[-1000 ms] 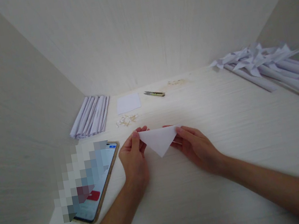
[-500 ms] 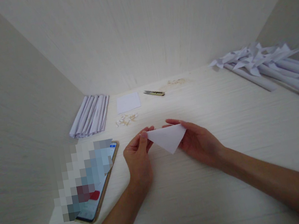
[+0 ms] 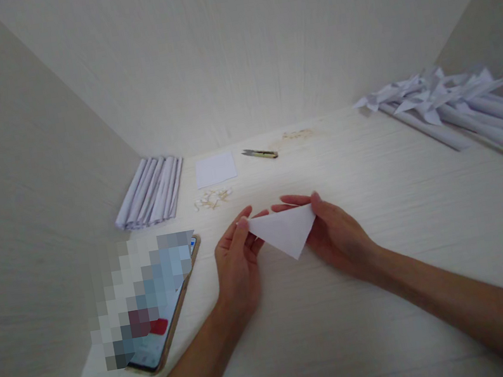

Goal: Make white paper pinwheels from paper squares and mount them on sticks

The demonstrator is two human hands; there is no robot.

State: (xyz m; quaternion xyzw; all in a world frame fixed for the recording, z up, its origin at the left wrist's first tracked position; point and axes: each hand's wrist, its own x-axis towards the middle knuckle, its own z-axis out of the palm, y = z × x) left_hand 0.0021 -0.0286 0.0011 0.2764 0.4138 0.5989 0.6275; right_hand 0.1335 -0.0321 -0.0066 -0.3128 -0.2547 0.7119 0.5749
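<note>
Pale tabletop point(image 3: 380, 205) under me, one folded paper triangle point(image 3: 285, 234) has drifted slightly right, pinched at its corners by my left hand point(image 3: 238, 265) and right hand point(image 3: 336, 235), one phone point(image 3: 165, 306) near left.

both forearms are bare from where they enter at the bottom edge up to the wrists, with no sleeve or cuff in view. the left hand point(image 3: 237, 261) is bare, with no glove, ring, watch or band showing on it or its wrist. the right hand point(image 3: 339, 235) is bare in the same way, nothing worn on the fingers or wrist. the fingernails that show are short and look unpainted; finer detail is too small to tell.
</note>
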